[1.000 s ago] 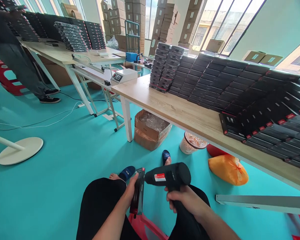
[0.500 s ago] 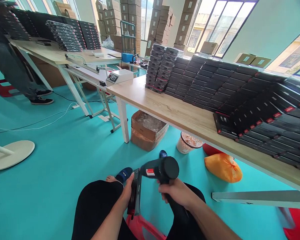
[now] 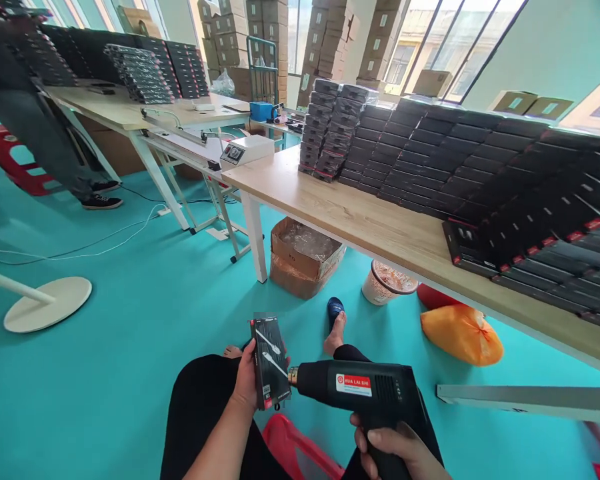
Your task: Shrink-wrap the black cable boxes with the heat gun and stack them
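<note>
My left hand [image 3: 247, 380] grips a slim black cable box [image 3: 270, 360] by its side, thumb along the left edge. Two white cables are printed on its upturned face. My right hand [image 3: 395, 447] is wrapped around the handle of a black heat gun [image 3: 350, 387] with a red and white label. The gun's metal nozzle points left at the lower right edge of the box, very near or touching it; I cannot tell which. Both are held above my lap, over a red plastic stool [image 3: 300, 447].
To the right, a wooden table [image 3: 330, 200] carries stacked black boxes [image 3: 430, 160]. Beneath it are an open carton [image 3: 305, 263], a waste bin [image 3: 387, 283] and an orange bag [image 3: 463, 333]. A sealing machine [image 3: 247, 152] stands beyond. Another person [image 3: 45, 127] stands at far left.
The box has turned from edge-on to show its printed face. My heat gun has swung from pointing away to side-on and moved lower right. The view shifted slightly.
</note>
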### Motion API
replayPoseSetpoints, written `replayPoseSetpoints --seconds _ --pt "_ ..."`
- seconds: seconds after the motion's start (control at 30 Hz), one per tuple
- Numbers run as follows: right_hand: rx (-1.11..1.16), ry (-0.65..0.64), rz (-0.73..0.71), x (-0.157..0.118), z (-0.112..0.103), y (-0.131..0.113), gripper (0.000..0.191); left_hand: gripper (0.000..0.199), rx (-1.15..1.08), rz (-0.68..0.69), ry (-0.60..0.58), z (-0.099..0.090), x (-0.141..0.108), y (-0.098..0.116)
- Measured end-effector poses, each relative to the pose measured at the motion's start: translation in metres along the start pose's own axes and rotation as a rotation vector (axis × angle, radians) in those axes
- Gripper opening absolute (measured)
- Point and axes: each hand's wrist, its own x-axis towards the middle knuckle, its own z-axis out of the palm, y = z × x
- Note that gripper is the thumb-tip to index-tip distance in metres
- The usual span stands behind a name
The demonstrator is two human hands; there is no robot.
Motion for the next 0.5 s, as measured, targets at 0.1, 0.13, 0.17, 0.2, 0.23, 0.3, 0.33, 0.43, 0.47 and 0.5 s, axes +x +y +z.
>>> replayPoseSetpoints --seconds 0.1,0.13,0.17,0.2,0.23,0.3,0.33,0.43,0.47,0.5 --pt "0.138 0.039 -0.021 0.011 -0.005 0.004 0.044 0.049 0.056 -0.099 0.028 0.000 0.000 -0.003" --pt "0.175 0.054 -0.024 0.014 -0.005 0.003 0.044 0.049 0.073 -0.136 0.044 0.000 0.000 -0.004" --pt "0.205 0.066 -0.024 0.017 -0.005 0.000 0.043 0.049 0.088 -0.172 0.056 0.000 0.000 -0.005" --pt "0.226 0.077 -0.025 0.020 -0.003 -0.003 0.042 0.048 0.101 -0.203 0.061 0.000 -0.001 -0.007" --pt "0.234 0.087 -0.031 0.022 0.000 -0.006 0.041 0.046 0.113 -0.227 0.059 0.001 -0.002 -0.008" --pt "0.218 0.098 -0.059 0.024 0.009 -0.014 0.039 0.044 0.133 -0.260 0.043 0.002 -0.004 -0.010" --pt "0.192 0.094 -0.079 0.024 0.015 -0.017 0.039 0.043 0.140 -0.267 0.039 0.002 -0.006 -0.010" --pt "0.042 0.003 -0.084 0.019 0.028 -0.026 0.036 0.039 0.145 -0.258 0.053 0.004 -0.008 -0.010" --pt "-0.040 -0.050 -0.057 0.017 0.031 -0.028 0.035 0.037 0.140 -0.243 0.057 0.005 -0.008 -0.009" --pt "-0.137 -0.098 -0.036 0.014 0.033 -0.030 0.033 0.035 0.133 -0.230 0.058 0.005 -0.009 -0.009"
